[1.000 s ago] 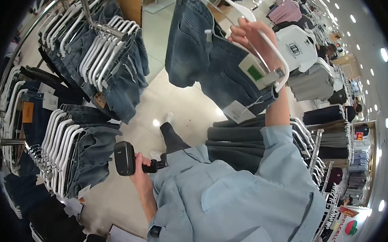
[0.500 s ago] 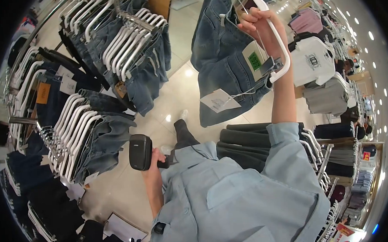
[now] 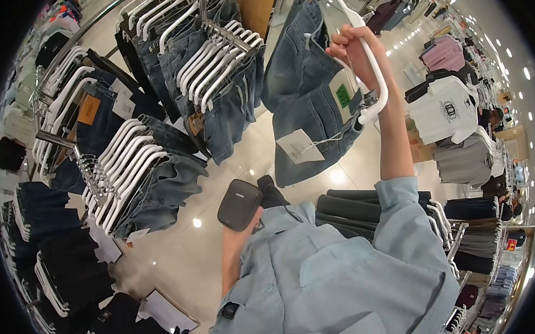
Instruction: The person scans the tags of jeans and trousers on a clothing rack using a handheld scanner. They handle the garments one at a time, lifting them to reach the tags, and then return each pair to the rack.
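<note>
My right hand [image 3: 364,52], raised at the upper right, has its fingers closed around a white hanger [image 3: 378,72]. Blue denim jeans [image 3: 296,76] hang from it by clips, folded over and tilted. A label with a green patch [image 3: 343,96] lies on the denim, and a white paper tag [image 3: 300,146] dangles from a string. Low in front of my body, my left hand [image 3: 253,220] grips a black handheld scanner [image 3: 240,204]. The scanner's broad head hides most of the fingers. It is apart from the jeans and their tags.
Metal racks with jeans on white hangers [image 3: 128,179] stand at the left, with another row of jeans [image 3: 222,79] behind. Dark trousers [image 3: 347,214] hang close by my right side. Farther right are a white T-shirt [image 3: 441,111] and grey garments [image 3: 463,158]. Tiled floor [image 3: 182,254] shows between.
The scanner in my left hand has moved right and slightly up, nearer my body's middle, and turned. My right hand still holds the hanger; the jeans hang slightly lower. The view has shifted left.
</note>
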Demonstrator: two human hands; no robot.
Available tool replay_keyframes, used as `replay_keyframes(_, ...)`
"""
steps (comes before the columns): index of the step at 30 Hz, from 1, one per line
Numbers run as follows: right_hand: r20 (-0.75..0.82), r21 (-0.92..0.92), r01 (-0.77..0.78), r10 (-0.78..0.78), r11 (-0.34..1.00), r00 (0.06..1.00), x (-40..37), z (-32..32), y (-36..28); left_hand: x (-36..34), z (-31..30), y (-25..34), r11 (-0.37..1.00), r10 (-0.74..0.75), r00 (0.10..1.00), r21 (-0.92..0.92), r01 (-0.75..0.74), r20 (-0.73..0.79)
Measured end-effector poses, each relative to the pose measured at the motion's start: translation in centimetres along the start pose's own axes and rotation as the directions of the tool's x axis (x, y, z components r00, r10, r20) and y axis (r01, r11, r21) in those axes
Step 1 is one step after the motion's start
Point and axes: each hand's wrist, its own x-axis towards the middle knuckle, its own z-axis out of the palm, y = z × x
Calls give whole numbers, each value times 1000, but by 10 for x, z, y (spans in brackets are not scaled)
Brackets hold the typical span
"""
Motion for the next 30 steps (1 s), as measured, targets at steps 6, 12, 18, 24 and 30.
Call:
replay_keyframes(6,49,-75,-10,14,997,999,-2,19,-5,3,10,-1,993,1,999,116,-7,53)
replay_keyframes(12,102,-82,-27,35,996,994,-5,27,-8,-1,15,2,978,121,988,157,-136,100)
replay_keyframes(18,73,-107,-27,35,994,997,-5,29,-1,-2,11,-11,921,199,969,310,-237,150)
replay_keyframes(24,85,-126,-34,45,991,995,-7,31,3,-7,11,-1,943,159,973,265,-199,165)
replay_keyframes(30,74,-112,-42,50,993,996,-10,35,3,-7,11,-6,937,211,962,247,-249,171)
